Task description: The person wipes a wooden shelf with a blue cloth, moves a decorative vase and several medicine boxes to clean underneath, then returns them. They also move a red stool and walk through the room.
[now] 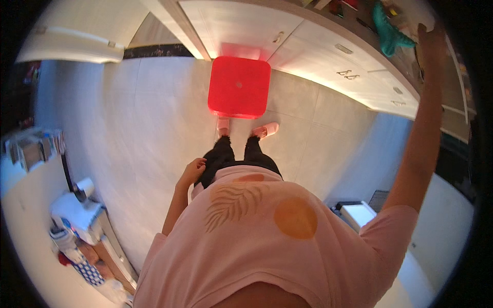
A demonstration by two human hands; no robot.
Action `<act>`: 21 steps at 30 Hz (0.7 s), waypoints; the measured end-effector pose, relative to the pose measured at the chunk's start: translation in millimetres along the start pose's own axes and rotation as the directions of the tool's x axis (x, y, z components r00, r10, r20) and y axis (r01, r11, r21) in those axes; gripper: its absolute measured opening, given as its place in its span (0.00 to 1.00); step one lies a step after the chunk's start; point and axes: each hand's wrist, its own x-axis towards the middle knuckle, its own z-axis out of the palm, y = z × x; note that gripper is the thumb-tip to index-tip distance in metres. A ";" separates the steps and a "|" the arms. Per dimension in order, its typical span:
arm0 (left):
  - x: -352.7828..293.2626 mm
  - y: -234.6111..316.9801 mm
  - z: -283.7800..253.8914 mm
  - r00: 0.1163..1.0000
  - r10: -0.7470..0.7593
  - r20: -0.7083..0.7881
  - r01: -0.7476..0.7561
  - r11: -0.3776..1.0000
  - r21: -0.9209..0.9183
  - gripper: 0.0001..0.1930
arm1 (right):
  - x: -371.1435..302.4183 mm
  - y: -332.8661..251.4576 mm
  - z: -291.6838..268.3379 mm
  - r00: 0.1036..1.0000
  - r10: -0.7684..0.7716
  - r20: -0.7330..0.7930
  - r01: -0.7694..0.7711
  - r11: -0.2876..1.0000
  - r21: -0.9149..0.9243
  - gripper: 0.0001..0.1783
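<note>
My left hand (193, 170) hangs beside my hip, its fingers loosely stretched against my black trousers (222, 154), with nothing in it. Far out to the upper right, my right arm is raised, and my right hand (432, 40) is at the top of a cabinet. It is dim and partly cut off by the picture's dark rim, so its grip does not show. Just left of it lies a teal starfish-shaped thing (393, 35). Whether the hand touches it I cannot tell.
A red square stool (239, 86) stands right before my pink slippers (265, 130), close to white cabinet doors (318, 46). Small items, one of them yellow (393, 11), lie on the cabinet top. To the left are a white boxy unit (77, 213) and a row of books (36, 149).
</note>
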 end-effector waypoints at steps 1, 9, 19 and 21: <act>14.9 -23.7 -12.0 0.999 -0.002 0.034 0.002 1.000 -0.023 0.16 | -23.4 11.5 5.7 0.985 -0.078 0.157 0.046 0.979 0.200 0.17; 56.1 -94.2 -146.3 0.949 -0.224 -0.221 0.178 0.961 -0.210 0.14 | -321.2 -138.2 -57.1 0.276 -0.361 0.891 -0.572 0.683 0.454 0.15; 64.5 -102.6 -126.5 0.890 -0.455 0.028 0.375 0.694 -0.614 0.16 | -374.0 -194.5 -140.1 -0.054 -0.403 0.914 -0.658 0.703 0.271 0.18; 71.9 -106.5 -105.1 0.894 -0.432 0.119 0.418 0.711 -0.566 0.17 | -364.7 -189.4 -136.7 -0.053 -0.398 0.916 -0.633 0.722 0.278 0.18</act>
